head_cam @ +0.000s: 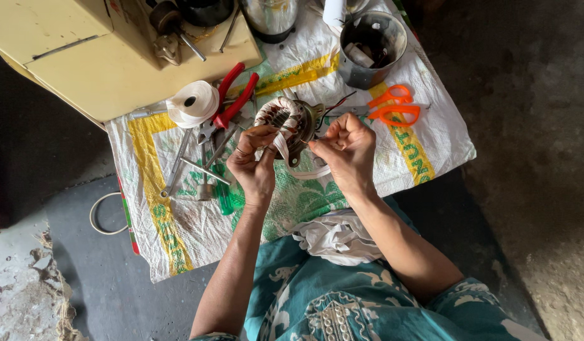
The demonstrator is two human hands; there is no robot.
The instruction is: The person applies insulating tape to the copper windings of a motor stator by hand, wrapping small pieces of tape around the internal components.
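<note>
Hands work at a round motor stator with copper windings (290, 124), held just above the worktop's woven white sack cloth (431, 148). Left hand (255, 161) pinches white cloth tape (282, 148) against the coil; right hand (345, 148) pinches closed at the rim. Binding looks midway; each further wrap needs tension.

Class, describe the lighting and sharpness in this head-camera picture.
Head view: soft daylight on the woven sack and both hands, left hand, right hand, in sharp focus; floor at the edges falls into deep shadow; a bright glint on the metal cup.

Bare forearms; a teal garment (317, 297) with white patterns and embroidered neckline.
</note>
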